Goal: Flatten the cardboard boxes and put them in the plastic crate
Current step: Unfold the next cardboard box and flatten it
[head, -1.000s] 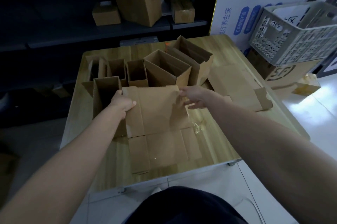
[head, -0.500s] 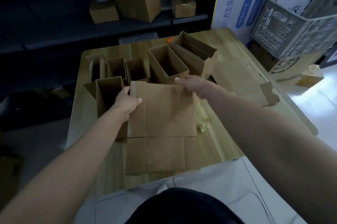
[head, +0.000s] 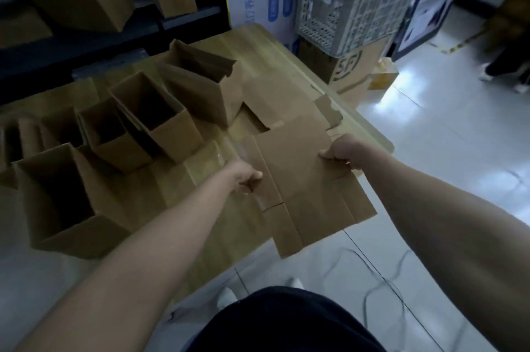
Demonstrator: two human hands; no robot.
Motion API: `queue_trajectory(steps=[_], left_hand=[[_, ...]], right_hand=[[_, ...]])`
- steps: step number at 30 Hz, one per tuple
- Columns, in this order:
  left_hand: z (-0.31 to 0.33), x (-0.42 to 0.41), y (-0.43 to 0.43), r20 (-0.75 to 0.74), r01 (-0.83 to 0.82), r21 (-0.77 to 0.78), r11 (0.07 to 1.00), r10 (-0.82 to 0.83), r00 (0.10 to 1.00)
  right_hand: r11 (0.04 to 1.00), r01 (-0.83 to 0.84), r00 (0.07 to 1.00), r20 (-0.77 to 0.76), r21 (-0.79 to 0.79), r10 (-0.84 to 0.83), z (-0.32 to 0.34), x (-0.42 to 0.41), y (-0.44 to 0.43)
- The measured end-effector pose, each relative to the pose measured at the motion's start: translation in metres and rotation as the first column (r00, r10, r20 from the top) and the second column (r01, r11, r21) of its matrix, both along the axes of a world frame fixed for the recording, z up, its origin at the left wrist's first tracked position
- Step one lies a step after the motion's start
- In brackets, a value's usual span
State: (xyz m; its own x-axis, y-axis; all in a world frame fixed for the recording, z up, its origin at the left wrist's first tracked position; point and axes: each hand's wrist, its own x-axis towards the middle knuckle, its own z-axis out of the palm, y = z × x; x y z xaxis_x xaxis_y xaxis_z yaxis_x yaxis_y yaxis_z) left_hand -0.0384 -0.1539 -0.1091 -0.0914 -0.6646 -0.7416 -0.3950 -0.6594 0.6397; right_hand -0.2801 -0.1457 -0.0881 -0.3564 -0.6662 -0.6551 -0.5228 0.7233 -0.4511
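Swung to your right since a moment ago, the flattened cardboard box (head: 304,188) is now held over the near right corner of the table (head: 166,185), its lower flaps past the edge and above the pale floor. At far left, upright open boxes (head: 66,194) stand clustered on the wooden top, their mouths dark. Your left hand (head: 247,177) pinches the flat box's left edge, thumb on top and fingers curled beneath. The box itself is plain brown, pressed into one flat panel creased by fold lines, with slits separating the flaps along its near end. Your right hand (head: 339,154) grips the right edge, fingers curled round the board. Behind it, another flattened box (head: 275,105) lies on the table. Farther right, well apart, the grey plastic crate (head: 352,7) sits atop a brown carton (head: 351,70), with flat pieces standing inside.
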Motion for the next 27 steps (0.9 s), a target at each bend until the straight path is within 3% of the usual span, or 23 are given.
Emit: queue_trajectory(steps=[2,5,7,8,11,13,17,22,27], left_hand=[[-0.011,-0.022,0.004,0.056,0.041,-0.036,0.999,-0.039,0.998],[-0.023,-0.047,0.003,0.026,0.003,-0.044,0.999,-0.001,1.0],[-0.028,-0.058,0.002,0.012,0.027,0.042,0.999,-0.028,1.0],[-0.03,-0.063,0.002,-0.008,0.042,0.106,0.994,-0.042,0.999],[-0.038,-0.074,0.002,-0.056,0.045,0.21,0.977,-0.034,0.998],[-0.048,-0.082,-0.001,-0.078,0.012,0.198,0.98,0.004,0.997],[-0.063,-0.096,-0.017,-0.113,-0.16,0.107,0.981,0.172,0.979],[-0.079,-0.096,-0.058,0.039,-0.302,-0.105,0.948,0.307,0.951],[-0.085,-0.095,-0.078,0.279,-0.1,-0.181,0.979,0.148,0.949]], right_hand=[[0.999,0.029,1.0,0.01,-0.029,-0.028,-0.008,-0.019,0.008],[0.998,0.043,0.998,-0.05,-0.049,-0.046,-0.024,-0.039,0.009],[0.994,0.078,0.995,-0.048,-0.075,-0.082,-0.032,-0.046,0.007],[0.982,0.172,0.985,-0.017,-0.083,-0.174,-0.033,-0.049,0.004],[1.0,0.005,0.988,-0.154,-0.006,-0.006,-0.042,-0.06,-0.003],[0.998,0.039,0.994,-0.102,0.052,-0.034,-0.052,-0.073,-0.012],[0.987,-0.127,0.964,-0.222,0.103,0.147,-0.062,-0.082,-0.034],[0.982,-0.183,0.943,-0.292,-0.052,0.161,-0.073,-0.078,-0.091],[0.955,-0.28,0.929,-0.277,-0.1,0.244,-0.082,-0.068,-0.12]])
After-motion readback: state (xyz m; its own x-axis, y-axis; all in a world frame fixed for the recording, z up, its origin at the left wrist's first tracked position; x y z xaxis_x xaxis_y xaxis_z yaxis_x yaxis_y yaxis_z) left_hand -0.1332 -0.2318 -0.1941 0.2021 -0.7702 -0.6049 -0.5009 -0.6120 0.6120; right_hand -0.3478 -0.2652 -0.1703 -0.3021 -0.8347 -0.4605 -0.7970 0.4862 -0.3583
